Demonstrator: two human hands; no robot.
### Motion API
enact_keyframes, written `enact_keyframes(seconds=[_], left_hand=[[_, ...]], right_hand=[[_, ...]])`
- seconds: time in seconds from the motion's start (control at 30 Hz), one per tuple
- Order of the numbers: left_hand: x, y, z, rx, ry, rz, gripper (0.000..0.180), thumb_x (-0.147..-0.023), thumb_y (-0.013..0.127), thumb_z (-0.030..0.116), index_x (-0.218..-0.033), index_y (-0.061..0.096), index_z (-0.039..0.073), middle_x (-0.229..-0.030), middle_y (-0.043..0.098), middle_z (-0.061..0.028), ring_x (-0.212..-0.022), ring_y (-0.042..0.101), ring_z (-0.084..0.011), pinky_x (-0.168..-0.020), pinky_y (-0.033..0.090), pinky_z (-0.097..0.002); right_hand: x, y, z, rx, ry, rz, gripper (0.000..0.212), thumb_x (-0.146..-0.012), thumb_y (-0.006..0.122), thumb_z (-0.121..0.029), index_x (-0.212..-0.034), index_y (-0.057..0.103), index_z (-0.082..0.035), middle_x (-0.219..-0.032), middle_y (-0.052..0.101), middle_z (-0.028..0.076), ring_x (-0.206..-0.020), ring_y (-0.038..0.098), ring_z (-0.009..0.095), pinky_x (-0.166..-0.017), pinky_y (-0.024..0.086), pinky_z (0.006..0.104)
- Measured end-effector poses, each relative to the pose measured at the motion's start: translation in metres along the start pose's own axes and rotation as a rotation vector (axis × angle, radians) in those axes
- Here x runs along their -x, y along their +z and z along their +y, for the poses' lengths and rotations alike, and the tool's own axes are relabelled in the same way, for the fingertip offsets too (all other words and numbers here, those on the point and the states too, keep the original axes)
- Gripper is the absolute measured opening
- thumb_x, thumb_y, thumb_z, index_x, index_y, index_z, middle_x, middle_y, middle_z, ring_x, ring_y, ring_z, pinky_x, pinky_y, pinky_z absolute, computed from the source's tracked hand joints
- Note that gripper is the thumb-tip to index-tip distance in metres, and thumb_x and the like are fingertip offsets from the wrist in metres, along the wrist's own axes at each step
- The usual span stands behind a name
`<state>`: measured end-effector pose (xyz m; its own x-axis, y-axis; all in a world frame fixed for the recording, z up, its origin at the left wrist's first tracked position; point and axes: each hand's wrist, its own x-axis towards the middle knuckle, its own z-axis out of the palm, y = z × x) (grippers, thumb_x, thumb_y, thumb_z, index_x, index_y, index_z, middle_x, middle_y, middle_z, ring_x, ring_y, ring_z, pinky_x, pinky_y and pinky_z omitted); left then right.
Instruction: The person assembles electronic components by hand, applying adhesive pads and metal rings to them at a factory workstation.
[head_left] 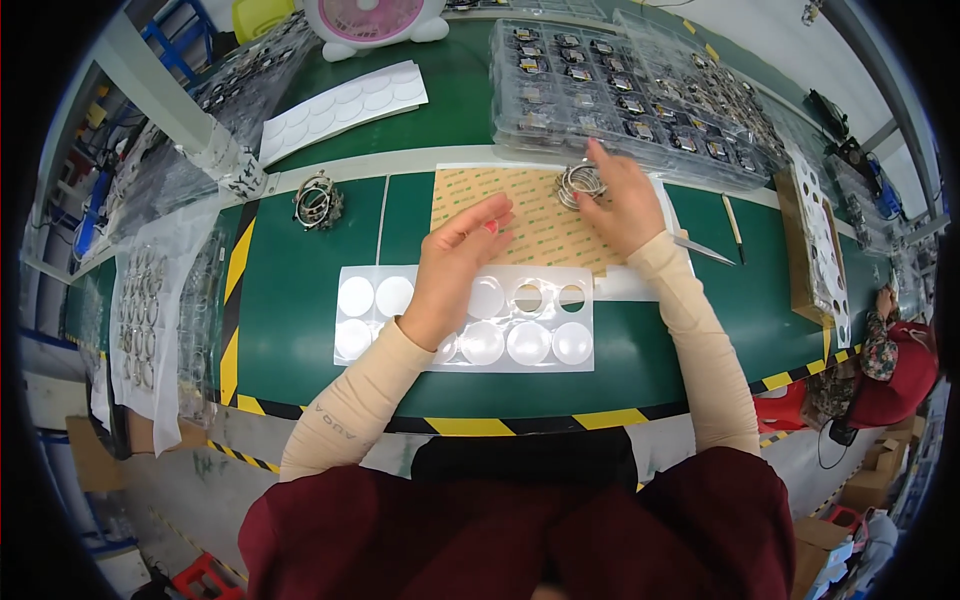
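Note:
My left hand (455,268) is over a sheet of round white stickers (350,318), its fingers stretched out and no object visible in them. A small pink-red spot shows at its thumb tip. Farther right, my right hand (628,200) is beside a stack of thin metal rings (578,186), with thumb and forefinger apart at the stack's right side; whether they touch it I cannot tell. The rings rest on a tan printed sheet (475,195). Two of the sticker sheet's circles, at its upper right, are open holes.
Another cluster of metal rings (317,202) stands at left. White circle sheets (345,108) lie behind it, near a pink-and-white fan (372,20). Clear trays of small parts (625,95) fill the back right. Tweezers (704,250), a thin stick (733,225) and a cardboard box (808,245) are at right.

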<state>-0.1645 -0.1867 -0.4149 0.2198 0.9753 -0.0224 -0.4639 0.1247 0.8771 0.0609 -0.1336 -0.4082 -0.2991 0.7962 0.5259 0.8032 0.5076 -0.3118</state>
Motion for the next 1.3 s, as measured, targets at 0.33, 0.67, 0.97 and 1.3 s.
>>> enact_keyframes(seconds=[0.33,0.67,0.97,1.3], left_hand=[[0.049,-0.009,0.068,-1.588,0.070,-0.086,0.027,-0.068,0.072,0.022,-0.084,0.060,0.005,-0.075,0.059,-0.0057,-0.065,0.058,-0.0215,-0.060,0.045,-0.0309],[0.069,-0.027,0.038,-1.499,0.167,-0.074,0.033,-0.059,0.078,0.024,-0.079,0.058,0.007,-0.069,0.050,-0.0042,-0.065,0.051,-0.0193,-0.057,0.041,-0.0299],[0.073,-0.033,0.034,-1.487,0.234,-0.050,0.033,-0.059,0.078,0.022,-0.080,0.059,0.006,-0.070,0.049,-0.0031,-0.062,0.049,-0.0165,-0.056,0.041,-0.0274],[0.074,-0.032,0.032,-1.470,0.231,-0.035,0.033,-0.058,0.078,0.023,-0.080,0.059,0.006,-0.070,0.049,-0.0028,-0.062,0.049,-0.0162,-0.056,0.041,-0.0271]], right_hand=[[0.024,-0.001,-0.078,-0.133,-0.109,-0.021,0.040,-0.071,0.069,-0.016,-0.107,0.056,-0.003,-0.106,0.054,0.016,-0.100,0.050,0.033,-0.085,0.041,0.0381],[0.018,0.010,0.020,-0.056,0.301,0.028,0.029,-0.077,0.067,-0.020,-0.096,0.060,0.001,-0.084,0.062,0.013,-0.074,0.060,0.024,-0.065,0.048,0.0313],[0.019,0.011,0.001,-0.005,0.046,0.374,0.017,-0.074,0.068,-0.015,-0.083,0.063,-0.002,-0.099,0.062,0.018,-0.084,0.061,0.025,-0.072,0.048,0.0313],[0.021,0.018,0.000,-0.128,0.281,0.150,0.024,-0.074,0.070,-0.014,-0.088,0.057,-0.001,-0.104,0.059,0.018,-0.072,0.062,0.018,-0.062,0.049,0.0254]])
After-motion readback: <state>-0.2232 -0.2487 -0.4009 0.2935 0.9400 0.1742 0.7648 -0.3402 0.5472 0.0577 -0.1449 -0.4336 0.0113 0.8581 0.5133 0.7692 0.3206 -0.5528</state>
